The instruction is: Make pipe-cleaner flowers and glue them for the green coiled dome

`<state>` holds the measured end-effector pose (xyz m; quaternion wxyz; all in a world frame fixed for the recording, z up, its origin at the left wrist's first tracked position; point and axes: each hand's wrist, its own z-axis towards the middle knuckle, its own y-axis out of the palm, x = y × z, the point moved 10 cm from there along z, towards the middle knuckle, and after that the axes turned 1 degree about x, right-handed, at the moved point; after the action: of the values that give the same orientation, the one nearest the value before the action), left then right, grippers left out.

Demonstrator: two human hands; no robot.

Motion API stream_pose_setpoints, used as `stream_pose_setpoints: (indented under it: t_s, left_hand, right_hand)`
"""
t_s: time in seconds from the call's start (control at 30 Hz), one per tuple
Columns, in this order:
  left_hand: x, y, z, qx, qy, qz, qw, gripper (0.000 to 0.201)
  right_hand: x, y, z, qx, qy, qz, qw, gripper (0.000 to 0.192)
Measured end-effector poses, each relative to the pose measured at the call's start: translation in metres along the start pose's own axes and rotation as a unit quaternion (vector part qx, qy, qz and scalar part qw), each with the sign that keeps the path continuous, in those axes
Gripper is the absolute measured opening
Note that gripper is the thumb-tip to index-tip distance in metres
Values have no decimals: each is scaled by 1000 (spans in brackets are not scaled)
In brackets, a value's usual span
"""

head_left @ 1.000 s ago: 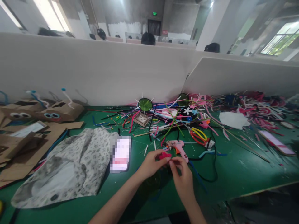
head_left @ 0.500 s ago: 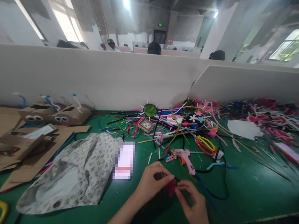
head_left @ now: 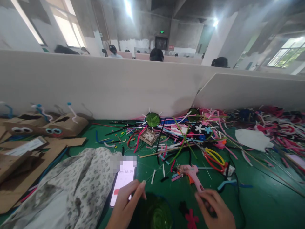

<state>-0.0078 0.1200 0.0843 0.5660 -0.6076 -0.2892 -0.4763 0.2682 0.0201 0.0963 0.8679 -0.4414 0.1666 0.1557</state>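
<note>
Left hand (head_left: 126, 203) laid flat on phone (head_left: 122, 183), nothing gripped. Right hand (head_left: 215, 211) curled on glue gun (head_left: 193, 176) handle. Pink flower piece (head_left: 191, 219) loose beside green disc (head_left: 156, 214), apparently unglued.

both wrists cut off by bottom edge; phone (head_left: 122, 184) top pixelated.

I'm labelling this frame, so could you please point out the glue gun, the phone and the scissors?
glue gun (head_left: 190, 173), head view, pink body.
phone (head_left: 122, 184), head view, lit screen.
scissors (head_left: 214, 158), head view, yellow and red handle loops.
</note>
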Motion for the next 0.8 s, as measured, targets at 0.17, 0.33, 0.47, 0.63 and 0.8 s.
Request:
stream_pose_setpoints:
  t_s: [0.17, 0.33, 0.47, 0.63, 0.8]
  left_hand:
    - [-11, -19, -20, 51, -3, 11, 999, 26]
    - [-5, -34, -47, 68, 27, 41, 996, 25]
    - [-16, -62, -72, 82, -2, 18, 996, 25]
    - [-20, -65, -85, 81, 42, 44, 995, 37]
    - [13, -16, -72, -28, 141, 59, 988, 53]
  right_hand:
    - [-23, 66, 134, -84, -25, -118, 989, 32]
    - [-11, 156, 242, -180, -28, -179, 967, 33]
    - [9, 191, 258, -258, -24, -221, 940, 36]
    - [9, 182, 254, -285, -46, -256, 923, 37]
    - [-9, 148, 249, -293, -74, -266, 915, 37]
